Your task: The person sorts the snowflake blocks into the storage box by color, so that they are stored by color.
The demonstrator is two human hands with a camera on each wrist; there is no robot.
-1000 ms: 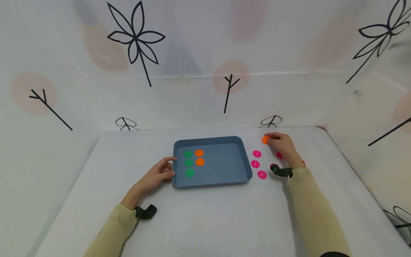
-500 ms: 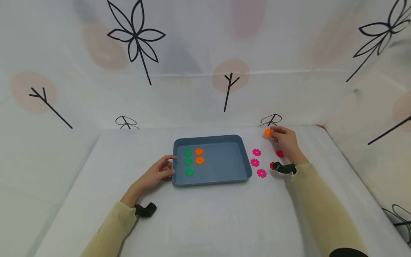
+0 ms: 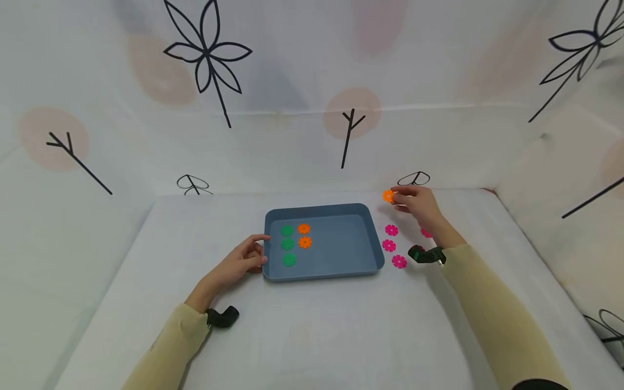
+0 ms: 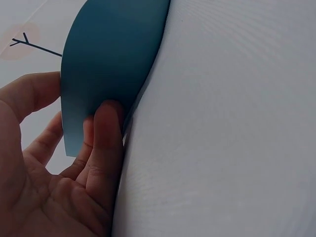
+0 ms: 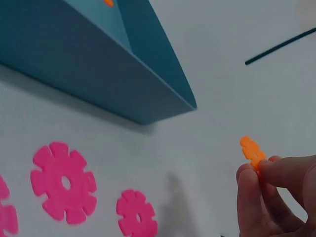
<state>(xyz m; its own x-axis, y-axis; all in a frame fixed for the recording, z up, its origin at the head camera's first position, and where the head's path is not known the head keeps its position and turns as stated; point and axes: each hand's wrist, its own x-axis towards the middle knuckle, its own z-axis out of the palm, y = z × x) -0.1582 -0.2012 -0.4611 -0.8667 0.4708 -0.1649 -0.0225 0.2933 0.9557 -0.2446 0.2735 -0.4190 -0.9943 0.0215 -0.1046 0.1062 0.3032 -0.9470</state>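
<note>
My right hand [image 3: 420, 208] pinches an orange notched plastic disc [image 3: 387, 196] between thumb and fingers, raised above the table beyond the tray's far right corner. In the right wrist view the orange disc [image 5: 253, 153] is tilted at the fingertips. A blue-grey rectangular tray [image 3: 341, 246] lies at the middle of the table. My left hand [image 3: 235, 264] grips its left side; in the left wrist view, fingers touch the tray's outer wall [image 4: 108, 54] and rim. Inside the tray's left part lie a column of three green discs [image 3: 287, 244] and two orange discs [image 3: 304, 242].
Several pink discs [image 3: 389, 245] lie on the white tablecloth [image 3: 312, 330] right of the tray, some partly hidden behind my right hand and wrist camera [image 3: 425, 254]. A patterned white cloth wall [image 3: 273, 151] rises behind the table.
My right hand, with the orange disc, lifts away from the table, first slightly right, then left toward the tray. My left hand and the tray stay put.
</note>
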